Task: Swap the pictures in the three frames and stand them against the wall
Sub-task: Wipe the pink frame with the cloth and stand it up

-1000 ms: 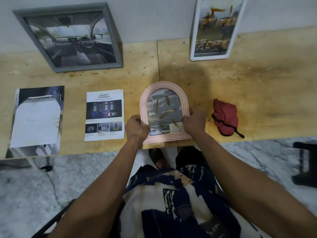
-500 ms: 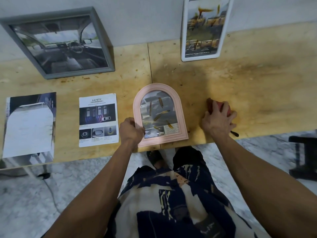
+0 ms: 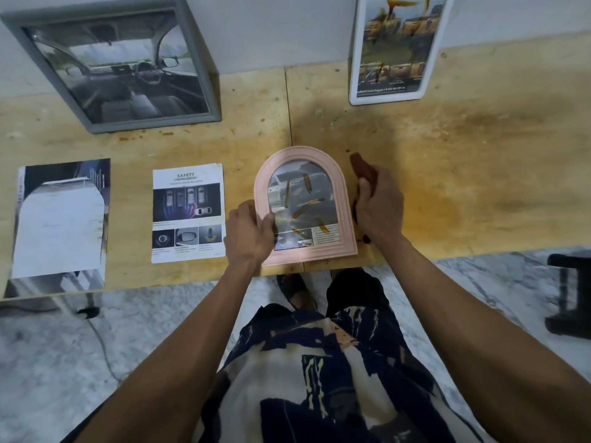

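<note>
Since half a second ago the right hand (image 3: 379, 207) has lifted the red cloth (image 3: 363, 174) off the table and brought it in beside the pink frame (image 3: 305, 207); a second ago that hand was still on the frame's right edge. The left hand (image 3: 251, 233) has stayed at the frame's lower left.

Right hand: fingers curled round the cloth, which is blurred; it sits just right of the frame, contact with the frame unclear. Left hand: fingers bent over the frame's lower left edge, tips on the glass, holding it flat on the table (image 3: 479, 174).

Pink frame: arched top, ribbed moulding, lying face up between the hands near the table's front edge, picture of a car inside.

Left of the left hand: two loose sheets flat on the table, the near one a "SAFETY" leaflet (image 3: 187, 215), the far one a print (image 3: 60, 219) with an arch-shaped piece cut out.

Beyond the hands: two frames stand tilted against the wall (image 3: 281, 30). Grey frame (image 3: 112, 63), rectangular, car interior picture, far left. White frame (image 3: 396, 47), rounded corners, glossy, right of centre. Frames total: three.

Surface: bare plywood, two boards meeting at a seam above the pink frame, orange-brown stains to the right of the right hand. Wall plain, pale. Floor (image 3: 64, 362) grey-white marble pattern; a dark stand at far right, a cable at left.
</note>
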`<state>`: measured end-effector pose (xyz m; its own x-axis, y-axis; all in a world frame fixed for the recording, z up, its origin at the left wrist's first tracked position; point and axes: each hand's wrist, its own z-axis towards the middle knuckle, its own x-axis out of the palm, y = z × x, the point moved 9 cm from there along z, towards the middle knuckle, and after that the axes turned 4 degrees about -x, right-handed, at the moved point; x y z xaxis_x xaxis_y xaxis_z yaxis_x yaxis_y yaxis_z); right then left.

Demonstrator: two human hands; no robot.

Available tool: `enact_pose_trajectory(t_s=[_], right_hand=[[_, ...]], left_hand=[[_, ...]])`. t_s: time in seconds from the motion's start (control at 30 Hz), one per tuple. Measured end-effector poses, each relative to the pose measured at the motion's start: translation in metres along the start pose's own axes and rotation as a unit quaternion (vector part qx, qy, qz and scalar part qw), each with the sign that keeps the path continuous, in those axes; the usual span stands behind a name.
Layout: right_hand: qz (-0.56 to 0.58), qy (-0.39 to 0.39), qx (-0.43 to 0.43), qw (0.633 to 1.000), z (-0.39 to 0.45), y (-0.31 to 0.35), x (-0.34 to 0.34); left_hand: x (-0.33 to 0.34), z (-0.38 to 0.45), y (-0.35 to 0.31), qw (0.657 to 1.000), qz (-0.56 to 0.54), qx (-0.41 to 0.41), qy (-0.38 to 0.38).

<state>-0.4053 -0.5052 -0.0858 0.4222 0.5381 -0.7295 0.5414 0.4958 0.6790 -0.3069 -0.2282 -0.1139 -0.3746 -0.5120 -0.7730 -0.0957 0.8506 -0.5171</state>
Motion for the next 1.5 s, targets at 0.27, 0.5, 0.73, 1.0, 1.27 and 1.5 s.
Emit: enact_pose_trajectory(t_s=[0.27,0.5,0.73,1.0,1.27,1.5], right_hand=[[-0.087,0.062,-0.143,0.984,0.011,0.057,0.042],[-0.162,0.085,-0.193,0.964,0.014,0.073,0.074],[-0.248,0.090,-0.211,0.941,0.011,0.064,0.101],[-0.226,0.160,-0.191,0.942,0.006,0.070,0.123],[-0.197,0.180,-0.248,0.931,-0.013,0.089,0.132],[-0.227,0.206,-0.265,0.914,-0.046,0.094,0.129]], left_hand=[[0.009,0.007,-0.016,0.978,0.181,0.105,-0.028],[0.024,0.011,-0.001,0.976,0.204,0.076,-0.014],[0.028,0.011,0.011,0.986,0.162,0.037,-0.011],[0.026,0.009,0.012,0.986,0.161,0.036,-0.038],[0.026,0.009,0.013,0.984,0.167,0.031,-0.050],[0.023,0.008,0.013,0.986,0.154,0.040,-0.057]])
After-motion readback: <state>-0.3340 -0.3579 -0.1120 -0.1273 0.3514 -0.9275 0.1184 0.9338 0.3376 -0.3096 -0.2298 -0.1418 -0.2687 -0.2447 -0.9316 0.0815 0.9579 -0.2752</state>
